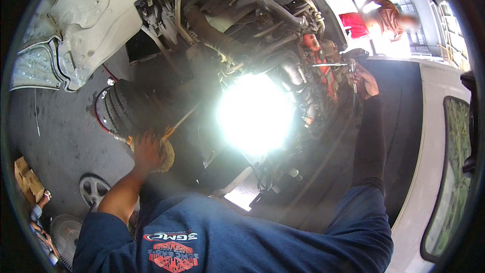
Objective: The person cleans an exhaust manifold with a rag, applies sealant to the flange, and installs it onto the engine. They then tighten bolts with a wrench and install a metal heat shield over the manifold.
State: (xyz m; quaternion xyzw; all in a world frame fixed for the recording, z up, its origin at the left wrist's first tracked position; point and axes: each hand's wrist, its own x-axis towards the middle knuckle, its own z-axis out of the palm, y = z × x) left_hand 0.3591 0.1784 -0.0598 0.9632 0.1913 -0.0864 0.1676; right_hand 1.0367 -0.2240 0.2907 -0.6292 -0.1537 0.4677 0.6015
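Observation:
I lean over an open car engine bay (252,30) full of hoses and metal parts. My right hand (364,78), at the far right of the bay, is closed around the handle of a chrome ratchet wrench (336,64) whose shaft points left toward orange engine parts (323,65). Lower left, my left hand (146,149) rests palm-down on a tan rag (167,155) lying on the dark edge of the car's front. A bright glare (255,114) washes out the middle of the bay.
A tyre (124,106) lies left of my left hand. A white body panel (76,30) rests on the grey floor at upper left. An alloy wheel (93,189) lies lower left. Another person (386,17) in red stands beyond the engine. A white car (439,162) is at right.

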